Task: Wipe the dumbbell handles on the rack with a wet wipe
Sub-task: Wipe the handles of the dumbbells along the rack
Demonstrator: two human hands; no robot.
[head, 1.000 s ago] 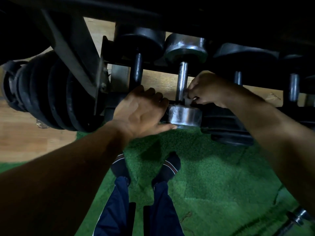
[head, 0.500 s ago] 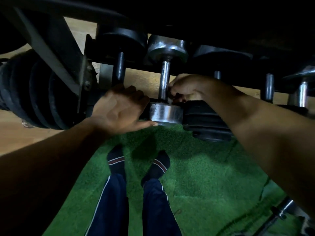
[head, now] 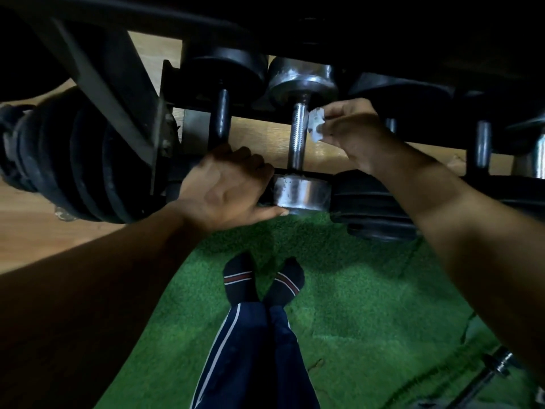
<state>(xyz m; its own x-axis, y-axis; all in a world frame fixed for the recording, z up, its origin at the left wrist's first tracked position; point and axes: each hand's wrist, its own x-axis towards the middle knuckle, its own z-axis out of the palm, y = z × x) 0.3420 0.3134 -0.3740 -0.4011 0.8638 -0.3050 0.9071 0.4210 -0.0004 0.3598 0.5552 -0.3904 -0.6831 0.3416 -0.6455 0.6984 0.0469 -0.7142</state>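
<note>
Here my right hand [head: 351, 134] pinches a small crumpled white wet wipe [head: 317, 124] between fingertips and thumb, holding it just beside the knurled chrome handle [head: 298, 137] of the shiny steel dumbbell [head: 300, 190]; I cannot tell whether the wipe touches the metal at this instant. My left hand [head: 227, 190] lies flat and relaxed, fingers straight, over the near end of the black dumbbell [head: 222, 116] next door, its thumb reaching along the lower edge of the steel dumbbell's near head. Both dumbbells sit across the rails of the dark metal rack [head: 118, 93], with more black-headed ones further right and a stack of black rubber plates [head: 73, 160] off to the left. Below are green artificial turf [head: 368, 290], my socked feet and a strip of wooden floor. My judgement is that this handle is the one in hand and the others to the right are yet to do. The risks I see: the wipe is so small that a loose pinch could drop it behind the rack, and a firm stroke could roll the steel dumbbell on its rails unless my left hand steadies it; knuckles could also scrape the neighbouring heads.
</note>
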